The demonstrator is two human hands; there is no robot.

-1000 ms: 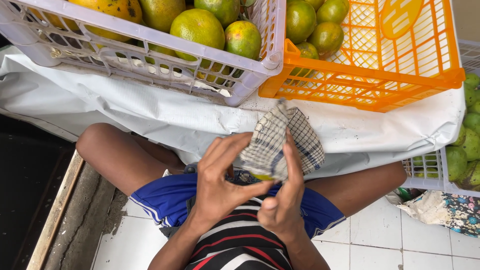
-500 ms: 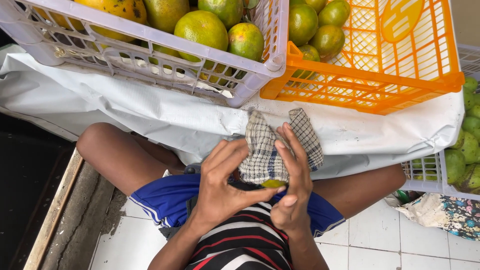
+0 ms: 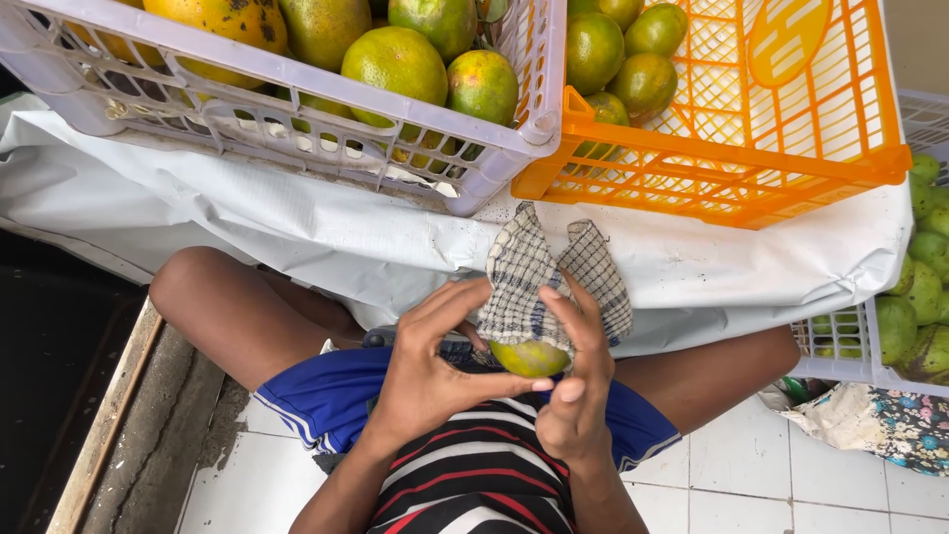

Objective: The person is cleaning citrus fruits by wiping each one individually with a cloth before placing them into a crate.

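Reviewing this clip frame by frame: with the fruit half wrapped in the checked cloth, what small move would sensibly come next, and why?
Probably a turn of the green fruit inside the checked cloth, so the bare underside gets rubbed. The left hand and right hand both pinch it; the cloth covers only its top, and the lower part shows uncovered.

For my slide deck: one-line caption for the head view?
Both hands, left and right, hold a green fruit in a checked cloth below crates of citrus.
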